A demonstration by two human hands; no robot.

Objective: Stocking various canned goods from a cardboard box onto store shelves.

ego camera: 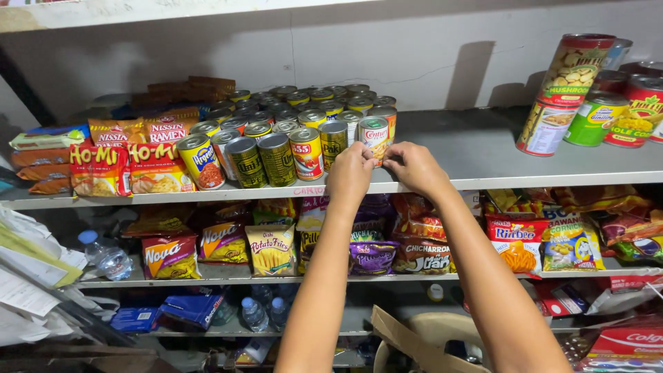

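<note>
We see our two hands raised to the front edge of the upper shelf [483,181], side by side and almost touching. Our left hand [351,173] and right hand [414,168] both have fingers curled, pinching at something small at the shelf lip just in front of the white-labelled can [375,136]; what they pinch is too small to tell, so we cannot say whether they are clamped on anything. That can stands at the right end of a front row of about seven cans, with a packed group of roughly twenty more behind it. To the left lie two red noodle packets [100,169] in front, others stacked behind. At the far right stand one tall mushroom can [577,68] and three shorter cans beneath and beside it. On the shelf below we count about nine snack bags [271,249], and one water bottle [105,254] lies at its left end.
</note>
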